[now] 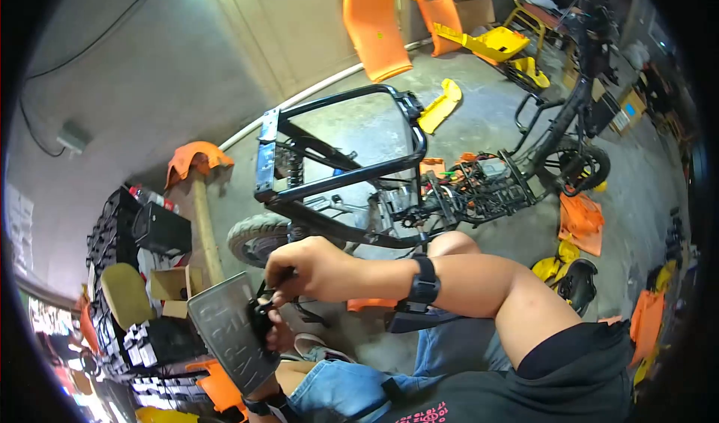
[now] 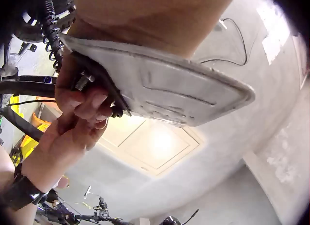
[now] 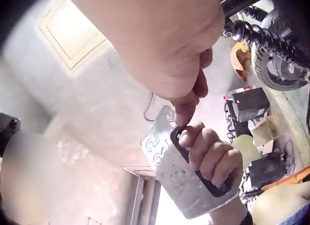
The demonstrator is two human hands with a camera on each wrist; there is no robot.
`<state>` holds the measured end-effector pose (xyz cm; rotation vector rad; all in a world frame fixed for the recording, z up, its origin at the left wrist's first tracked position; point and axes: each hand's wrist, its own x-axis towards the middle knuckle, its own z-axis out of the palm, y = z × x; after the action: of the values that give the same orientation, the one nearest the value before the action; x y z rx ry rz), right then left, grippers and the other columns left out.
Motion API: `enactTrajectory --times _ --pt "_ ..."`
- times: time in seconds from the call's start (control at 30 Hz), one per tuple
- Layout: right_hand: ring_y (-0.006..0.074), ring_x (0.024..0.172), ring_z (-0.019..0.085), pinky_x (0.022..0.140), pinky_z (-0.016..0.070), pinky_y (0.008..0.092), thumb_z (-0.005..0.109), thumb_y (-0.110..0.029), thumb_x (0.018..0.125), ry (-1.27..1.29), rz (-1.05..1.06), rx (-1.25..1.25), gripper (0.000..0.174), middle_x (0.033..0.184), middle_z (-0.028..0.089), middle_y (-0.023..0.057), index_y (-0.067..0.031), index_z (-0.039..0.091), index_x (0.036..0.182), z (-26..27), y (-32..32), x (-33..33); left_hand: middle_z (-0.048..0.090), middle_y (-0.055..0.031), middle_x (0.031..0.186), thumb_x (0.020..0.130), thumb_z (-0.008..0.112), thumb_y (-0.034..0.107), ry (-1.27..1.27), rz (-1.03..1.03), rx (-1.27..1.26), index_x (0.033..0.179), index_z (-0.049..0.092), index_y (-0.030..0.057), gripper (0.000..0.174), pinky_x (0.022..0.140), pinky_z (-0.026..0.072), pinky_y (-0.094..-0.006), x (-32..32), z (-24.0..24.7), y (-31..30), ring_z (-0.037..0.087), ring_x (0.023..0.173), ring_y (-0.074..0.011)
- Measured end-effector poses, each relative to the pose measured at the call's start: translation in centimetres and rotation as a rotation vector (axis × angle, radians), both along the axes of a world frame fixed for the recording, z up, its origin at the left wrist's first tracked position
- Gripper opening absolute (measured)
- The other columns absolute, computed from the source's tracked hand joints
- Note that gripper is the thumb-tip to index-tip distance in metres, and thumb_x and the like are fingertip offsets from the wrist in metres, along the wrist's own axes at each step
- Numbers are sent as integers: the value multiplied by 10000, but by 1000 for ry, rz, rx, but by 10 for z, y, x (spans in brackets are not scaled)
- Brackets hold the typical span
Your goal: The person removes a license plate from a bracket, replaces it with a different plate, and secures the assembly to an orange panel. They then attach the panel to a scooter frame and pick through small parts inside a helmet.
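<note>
My left hand [image 1: 278, 333] holds an embossed metal licence plate [image 1: 228, 333] together with the black bracket [image 3: 201, 171] on its back, fingers curled over the bracket. The plate is tilted in front of my lap. A threaded bolt [image 2: 83, 82] sticks out of the bracket beside the left fingers. My right hand [image 1: 311, 266] comes across from the right, fingers curled, and its thumb and fingertips pinch a small fastener at the bracket's upper end, mostly hidden by the fingers. In the right wrist view the right fingertips [image 3: 185, 116] meet the left hand [image 3: 210, 152] there.
A stripped black scooter frame [image 1: 344, 172] stands ahead, its rear wheel [image 1: 258, 239] close beyond my hands. Orange panels [image 1: 374, 29] and yellow panels [image 1: 442, 107] lie about. At left are a black box [image 1: 161, 228], an open carton [image 1: 176, 284] and a wooden beam [image 1: 202, 221].
</note>
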<state>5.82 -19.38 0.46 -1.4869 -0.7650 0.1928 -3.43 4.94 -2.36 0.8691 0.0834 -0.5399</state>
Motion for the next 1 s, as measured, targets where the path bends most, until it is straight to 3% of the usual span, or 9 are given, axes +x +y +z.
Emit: enactTrajectory --times 0.13,0.33,0.37,0.4,0.53,0.73,0.83,0.93,1.0 --pt "146 782 667 694 526 289 792 -62 767 93 -1 -16 223 857 697 86 -5 656 934 -1 2 -4 536 -167 943 948 512 491 -70 -125 -150 1211 494 10 549 497 461 -334 6 -12 10 503 635 -240" --pt "136 746 648 681 507 307 754 -92 824 211 19 62 196 809 690 109 5 635 946 -11 9 -10 515 -63 771 905 527 500 185 178 -65 1122 539 -50 592 580 327 -240 -13 22 -19 427 605 -135" --pt "129 742 643 675 511 306 750 -96 834 143 -5 10 185 817 694 113 5 639 941 -4 5 -10 546 -110 794 878 504 584 -53 -9 24 1159 530 -91 732 576 340 -242 -9 6 -8 445 602 -152" --pt "115 753 647 672 515 300 747 -96 840 130 -14 -2 177 824 698 113 10 645 940 -4 5 -7 611 -142 902 929 455 570 32 55 -78 1244 502 -74 718 596 373 -244 -9 34 -28 478 626 -119" --pt "86 804 633 704 519 262 747 -80 849 191 26 -70 161 856 698 66 0 665 963 14 -1 -8 581 -129 848 972 476 478 -129 12 -262 1295 493 1 577 601 378 -260 2 30 -40 484 606 -125" --pt "92 822 604 711 500 265 752 -98 850 232 0 -111 175 873 659 53 -10 665 974 8 4 -10 538 -95 797 958 493 499 -142 -8 -279 1338 458 15 617 564 339 -274 12 26 -39 449 571 -115" --pt "185 787 642 677 503 298 761 -19 782 -86 -96 -179 154 873 668 93 -8 669 905 16 3 -6 529 -46 798 979 521 414 -166 -26 -279 1334 452 74 496 608 362 -259 14 13 -37 466 609 -95" --pt "236 744 643 661 503 323 761 47 694 -323 -174 -212 187 844 661 108 -9 670 848 15 8 -5 529 -29 836 1017 490 335 -82 39 -229 1273 461 27 402 623 374 -179 4 26 -38 460 648 -50" --pt "221 713 620 652 496 309 754 73 660 -390 -203 -268 211 830 629 100 1 664 837 20 5 -5 557 -51 814 1008 523 228 -223 -36 -87 1235 484 -8 330 519 393 -180 15 29 -36 504 596 -60"
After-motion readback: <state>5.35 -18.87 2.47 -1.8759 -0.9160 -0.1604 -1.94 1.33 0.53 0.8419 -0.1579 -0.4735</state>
